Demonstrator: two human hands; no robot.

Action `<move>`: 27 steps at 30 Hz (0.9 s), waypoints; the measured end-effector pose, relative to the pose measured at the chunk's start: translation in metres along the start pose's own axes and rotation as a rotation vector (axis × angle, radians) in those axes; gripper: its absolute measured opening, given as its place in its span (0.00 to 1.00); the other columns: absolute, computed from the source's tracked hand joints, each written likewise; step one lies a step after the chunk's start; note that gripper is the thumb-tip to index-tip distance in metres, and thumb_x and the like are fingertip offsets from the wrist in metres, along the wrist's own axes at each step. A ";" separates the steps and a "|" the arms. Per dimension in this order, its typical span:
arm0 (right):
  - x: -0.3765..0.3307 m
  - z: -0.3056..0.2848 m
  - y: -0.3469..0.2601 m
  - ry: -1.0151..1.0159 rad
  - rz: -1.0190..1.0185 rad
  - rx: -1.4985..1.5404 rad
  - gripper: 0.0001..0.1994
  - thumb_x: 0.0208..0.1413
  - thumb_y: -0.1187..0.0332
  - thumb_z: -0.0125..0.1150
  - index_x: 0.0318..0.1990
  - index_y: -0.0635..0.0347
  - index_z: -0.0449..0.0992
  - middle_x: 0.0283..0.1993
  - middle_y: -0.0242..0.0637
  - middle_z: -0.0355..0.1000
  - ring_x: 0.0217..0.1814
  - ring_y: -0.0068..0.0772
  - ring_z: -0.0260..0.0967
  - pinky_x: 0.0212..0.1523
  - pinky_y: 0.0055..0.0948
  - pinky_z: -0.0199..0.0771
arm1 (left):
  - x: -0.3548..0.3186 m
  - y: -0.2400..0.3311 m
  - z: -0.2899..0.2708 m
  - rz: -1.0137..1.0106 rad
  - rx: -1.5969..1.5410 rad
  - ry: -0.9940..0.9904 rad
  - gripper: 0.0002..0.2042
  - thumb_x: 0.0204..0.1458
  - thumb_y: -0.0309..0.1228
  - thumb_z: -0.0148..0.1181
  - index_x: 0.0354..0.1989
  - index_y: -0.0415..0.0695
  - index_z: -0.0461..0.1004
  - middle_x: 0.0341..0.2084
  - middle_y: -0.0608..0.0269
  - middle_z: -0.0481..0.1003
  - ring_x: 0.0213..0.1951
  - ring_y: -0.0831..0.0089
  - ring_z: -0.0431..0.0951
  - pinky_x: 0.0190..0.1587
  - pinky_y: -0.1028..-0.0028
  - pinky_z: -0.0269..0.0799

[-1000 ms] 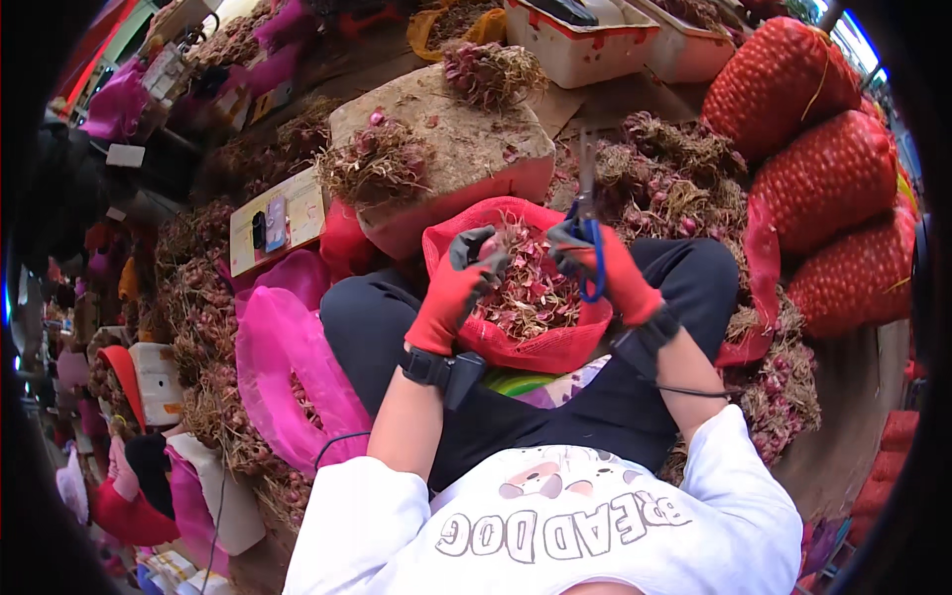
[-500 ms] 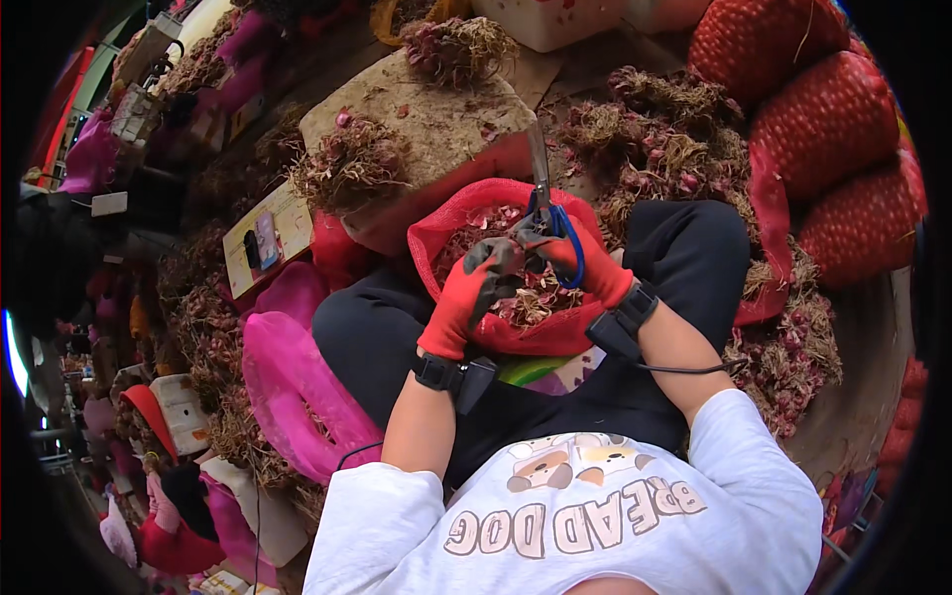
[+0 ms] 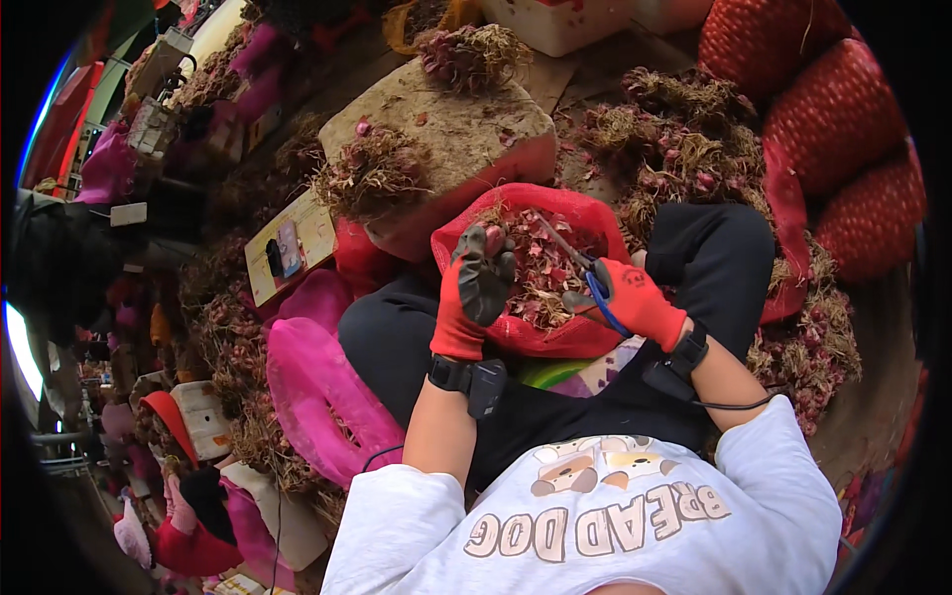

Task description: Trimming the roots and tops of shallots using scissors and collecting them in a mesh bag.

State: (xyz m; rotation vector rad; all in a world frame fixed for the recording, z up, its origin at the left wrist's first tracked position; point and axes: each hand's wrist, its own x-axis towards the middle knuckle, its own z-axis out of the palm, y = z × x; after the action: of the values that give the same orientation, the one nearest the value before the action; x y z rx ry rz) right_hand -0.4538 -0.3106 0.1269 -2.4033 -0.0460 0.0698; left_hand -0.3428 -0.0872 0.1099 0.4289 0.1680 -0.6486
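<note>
My left hand (image 3: 476, 283), in a red glove with a dark grey palm, is turned palm up over the left rim of a red mesh bag (image 3: 550, 340). A small reddish shallot (image 3: 494, 238) rests in its curled fingers. My right hand (image 3: 638, 297), gloved the same way, grips scissors (image 3: 598, 288) with blue handles over the bag's right side. Their blades point up and left above the bag's contents. Inside the bag lie loose purple skins and dry trimmings (image 3: 545, 293). The bag sits between my folded legs.
A dirty pale block (image 3: 476, 119) ahead bears two bunches of dried shallots (image 3: 372, 169). More bunches (image 3: 684, 149) heap up at the right, beside stacked full red net sacks (image 3: 838, 114). Pink mesh (image 3: 317, 397) lies at my left, near a board (image 3: 293, 248) holding a phone.
My hands have moved apart from their meeting point over the bag. The left has turned palm up with the shallot; the right has drawn the scissors back, blades now tilting left.
</note>
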 end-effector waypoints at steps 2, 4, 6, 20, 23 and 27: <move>-0.004 -0.001 -0.006 -0.101 0.063 -0.063 0.29 0.44 0.41 0.61 0.38 0.61 0.68 0.37 0.46 0.70 0.41 0.49 0.70 0.42 0.41 0.67 | 0.003 -0.001 -0.003 -0.035 -0.028 0.068 0.07 0.59 0.32 0.52 0.43 0.47 0.68 0.40 0.68 0.73 0.43 0.74 0.73 0.45 0.76 0.72; -0.005 0.005 -0.005 -0.045 0.033 -0.081 0.29 0.45 0.40 0.59 0.38 0.61 0.68 0.36 0.46 0.70 0.41 0.49 0.70 0.42 0.41 0.66 | -0.002 -0.008 0.005 0.031 0.049 0.053 0.08 0.59 0.33 0.51 0.44 0.47 0.68 0.39 0.67 0.73 0.43 0.74 0.73 0.43 0.77 0.72; -0.002 0.012 -0.009 -0.004 0.014 -0.105 0.28 0.47 0.41 0.57 0.39 0.61 0.68 0.36 0.46 0.70 0.40 0.49 0.70 0.42 0.41 0.65 | -0.003 -0.012 0.004 0.238 0.416 0.005 0.09 0.59 0.34 0.51 0.46 0.47 0.68 0.39 0.67 0.72 0.42 0.75 0.73 0.42 0.77 0.72; 0.003 0.032 -0.010 0.032 0.142 -0.124 0.20 0.53 0.49 0.52 0.33 0.60 0.70 0.28 0.46 0.73 0.31 0.48 0.72 0.34 0.41 0.69 | -0.008 -0.022 0.031 0.132 0.773 0.149 0.15 0.59 0.37 0.52 0.50 0.43 0.67 0.35 0.69 0.71 0.35 0.80 0.72 0.34 0.79 0.69; 0.005 0.032 -0.004 -0.006 0.172 -0.117 0.19 0.54 0.49 0.52 0.31 0.58 0.72 0.25 0.46 0.72 0.30 0.48 0.72 0.32 0.42 0.69 | -0.007 -0.022 0.028 0.114 0.778 0.129 0.15 0.58 0.36 0.53 0.51 0.44 0.66 0.36 0.69 0.71 0.35 0.79 0.72 0.35 0.79 0.69; 0.006 0.026 -0.005 -0.157 0.174 0.209 0.18 0.52 0.49 0.56 0.30 0.57 0.72 0.24 0.46 0.71 0.30 0.50 0.71 0.32 0.41 0.68 | -0.007 -0.024 0.028 0.135 0.735 0.123 0.16 0.59 0.35 0.52 0.53 0.45 0.64 0.39 0.67 0.70 0.38 0.78 0.72 0.38 0.77 0.70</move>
State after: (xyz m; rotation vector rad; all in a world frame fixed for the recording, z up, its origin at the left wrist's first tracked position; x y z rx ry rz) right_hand -0.4496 -0.2898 0.1110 -2.1838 0.0931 0.3278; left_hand -0.3622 -0.1128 0.1294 1.1795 0.0094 -0.5360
